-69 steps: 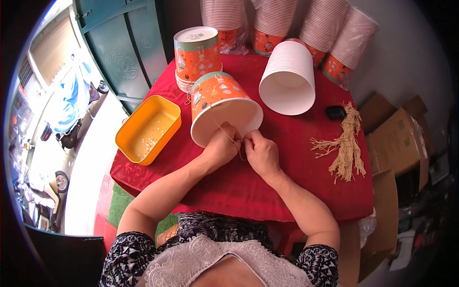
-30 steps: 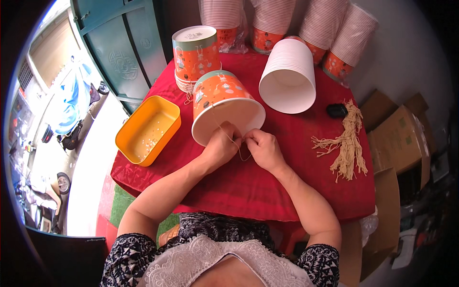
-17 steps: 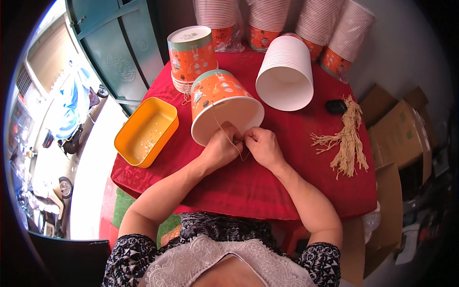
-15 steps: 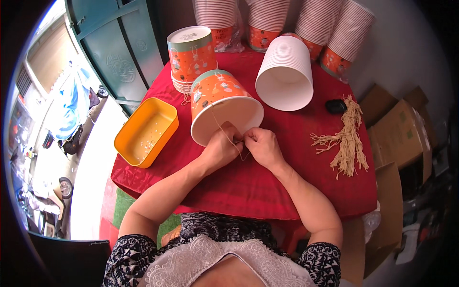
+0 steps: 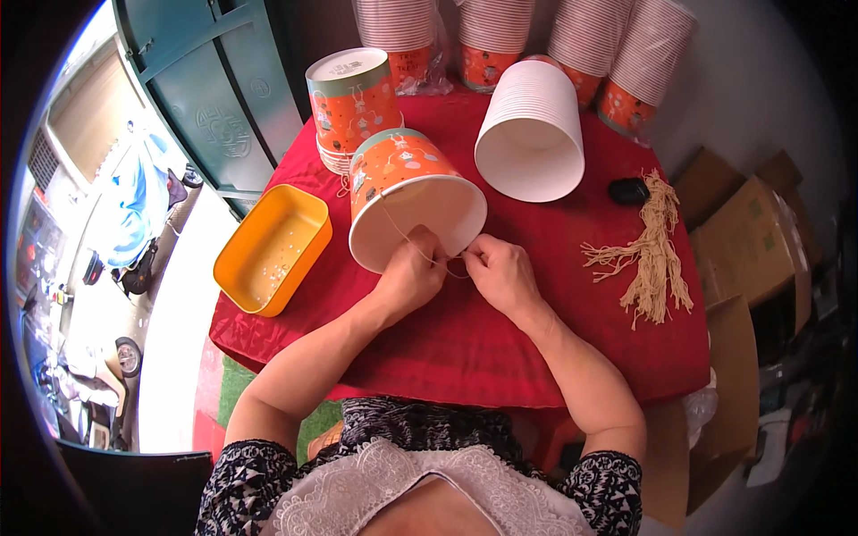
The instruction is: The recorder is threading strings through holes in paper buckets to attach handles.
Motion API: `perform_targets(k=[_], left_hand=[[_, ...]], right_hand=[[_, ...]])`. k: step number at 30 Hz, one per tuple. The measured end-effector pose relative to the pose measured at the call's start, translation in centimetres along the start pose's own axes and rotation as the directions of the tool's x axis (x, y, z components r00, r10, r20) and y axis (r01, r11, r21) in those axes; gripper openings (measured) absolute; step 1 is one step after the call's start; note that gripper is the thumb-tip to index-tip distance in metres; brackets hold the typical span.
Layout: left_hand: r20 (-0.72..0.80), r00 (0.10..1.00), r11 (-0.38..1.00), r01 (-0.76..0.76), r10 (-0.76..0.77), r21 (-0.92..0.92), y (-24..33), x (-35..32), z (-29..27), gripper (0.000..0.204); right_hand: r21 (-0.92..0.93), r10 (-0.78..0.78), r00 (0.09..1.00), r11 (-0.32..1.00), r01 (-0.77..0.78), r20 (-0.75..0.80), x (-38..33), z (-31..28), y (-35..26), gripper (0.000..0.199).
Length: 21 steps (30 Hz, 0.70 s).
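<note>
An orange paper bucket (image 5: 407,168) with printed figures lies tilted on its side, its white mouth facing me. From its rim a thin beige cord (image 5: 391,218) hangs across the mouth and loops down by my fingers. My left hand (image 5: 413,273) is closed at the lower rim, its fingertips partly inside the mouth and hard to see. Beside it, my right hand (image 5: 503,275) pinches at the rim, where the cord's end runs. Behind, a stack of upside-down orange buckets (image 5: 353,112) stands with cord loops at its lower edge.
A yellow plastic tub (image 5: 313,255) with small white bits stands left. White nested buckets (image 5: 532,125) lie behind right. A bundle of beige cords (image 5: 657,259) and a black object (image 5: 628,190) lie right on the red cloth (image 5: 536,357). Wrapped bucket stacks (image 5: 496,36) line the back.
My right hand has shifted slightly up and right, away from my left hand. The cord loop below the rim looks pulled smaller. The bucket stays tilted in place.
</note>
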<state>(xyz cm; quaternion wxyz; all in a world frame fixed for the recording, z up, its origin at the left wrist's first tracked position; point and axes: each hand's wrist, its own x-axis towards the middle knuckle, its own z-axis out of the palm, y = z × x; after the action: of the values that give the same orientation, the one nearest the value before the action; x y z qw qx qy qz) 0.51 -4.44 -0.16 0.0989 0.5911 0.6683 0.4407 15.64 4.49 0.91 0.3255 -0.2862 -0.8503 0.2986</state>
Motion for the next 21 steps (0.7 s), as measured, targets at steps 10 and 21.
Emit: perform_targets(k=[10,21], left_hand=[[-0.05,0.998,0.987,-0.017,0.025,0.157,0.0,-0.5,0.2,0.004],[0.058,0.998,0.977,-0.048,0.036,0.209,0.8,-0.5,-0.5,0.009]], right_hand=[[-0.166,-0.067,0.997,0.984,0.061,-0.03,0.1,0.3,0.3,0.011],[-0.012,0.026,1.0,1.0,-0.026,0.014,0.8,-0.4,0.3,0.028]])
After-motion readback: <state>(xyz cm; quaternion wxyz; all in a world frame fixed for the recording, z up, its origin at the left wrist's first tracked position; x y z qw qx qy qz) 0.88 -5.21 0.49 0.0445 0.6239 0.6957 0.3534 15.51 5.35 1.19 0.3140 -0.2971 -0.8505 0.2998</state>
